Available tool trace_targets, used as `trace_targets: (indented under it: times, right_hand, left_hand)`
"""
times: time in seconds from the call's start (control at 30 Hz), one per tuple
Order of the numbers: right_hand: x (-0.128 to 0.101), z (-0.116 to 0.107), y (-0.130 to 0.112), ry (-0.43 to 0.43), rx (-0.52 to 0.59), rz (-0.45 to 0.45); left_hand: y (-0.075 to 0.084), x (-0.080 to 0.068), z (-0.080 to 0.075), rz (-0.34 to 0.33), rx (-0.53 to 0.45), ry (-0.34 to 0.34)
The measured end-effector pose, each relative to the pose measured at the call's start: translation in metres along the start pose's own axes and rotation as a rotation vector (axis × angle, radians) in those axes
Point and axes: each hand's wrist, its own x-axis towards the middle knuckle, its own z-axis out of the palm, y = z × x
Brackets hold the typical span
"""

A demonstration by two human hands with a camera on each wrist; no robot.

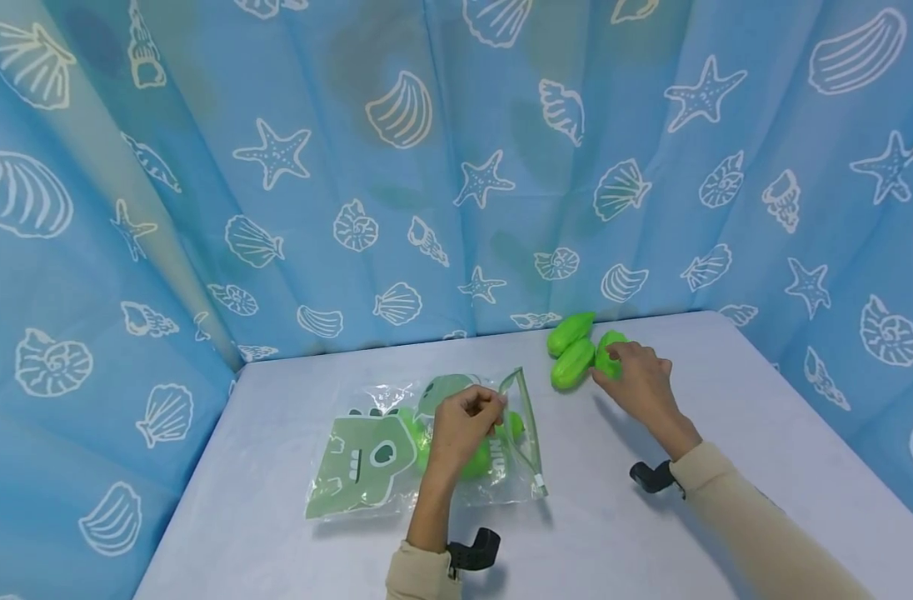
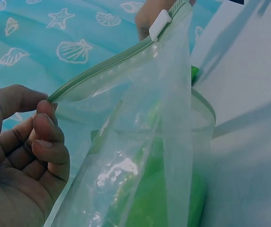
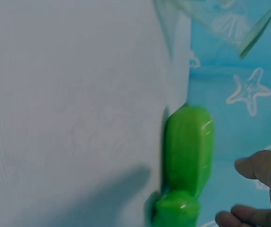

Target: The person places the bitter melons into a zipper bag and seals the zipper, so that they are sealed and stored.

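A clear slider-zip bag [image 1: 501,492] with a green cartoon dinosaur print lies on the table, bright green things inside it. My left hand [image 1: 456,429] pinches the bag's green zip edge [image 2: 102,64] between thumb and fingertips, and the mouth gapes. The white slider [image 2: 160,25] sits toward the far end of that edge. Farther right, three glossy, ridged green toy fruits [image 1: 574,364] lie close together. Over the rightmost one my right hand [image 1: 640,383] hovers, thumb and fingers apart. From the right wrist, a gap shows between that hand and the nearest green toy fruit [image 3: 189,146].
The white-covered table [image 1: 591,500] backs onto a blue curtain [image 1: 441,208] printed with shells and starfish, which also hangs along both sides. A black wrist camera [image 1: 475,550] is strapped to the left wrist, another black camera [image 1: 650,477] to the right.
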Motion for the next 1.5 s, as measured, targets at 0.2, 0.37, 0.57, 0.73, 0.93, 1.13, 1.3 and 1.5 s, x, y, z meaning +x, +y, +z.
trace_targets:
  times: [0.2,0.37,0.57,0.73,0.93,1.13,1.3,1.5]
  right_hand:
    - [0.011,0.007,0.013,-0.026,-0.053,0.103]
    - [0.013,0.015,0.023,-0.063,-0.088,0.165]
    - [0.010,0.022,0.034,-0.100,-0.086,0.207]
    - [0.008,0.018,0.045,-0.099,-0.069,0.195]
    - [0.010,0.007,0.048,-0.083,-0.052,0.198]
    - [0.000,0.003,0.052,-0.065,-0.014,0.201]
    - [-0.008,0.000,0.056,-0.043,0.009,0.191]
    - [-0.008,-0.005,0.054,-0.024,0.038,0.178]
  left_hand:
    - [-0.002,0.001,-0.003,0.007,-0.003,0.001]
    - [-0.002,0.001,-0.004,0.000,-0.006,0.006]
    - [-0.003,0.000,-0.002,-0.006,-0.009,0.009]
    - [-0.003,-0.002,0.001,-0.019,-0.006,0.003]
    - [-0.001,-0.001,-0.001,-0.027,0.008,0.000]
    - [-0.001,0.000,-0.001,-0.019,0.014,-0.003]
    - [-0.002,-0.003,0.002,-0.028,0.006,-0.011]
    - [-0.002,-0.002,0.003,-0.036,0.023,0.007]
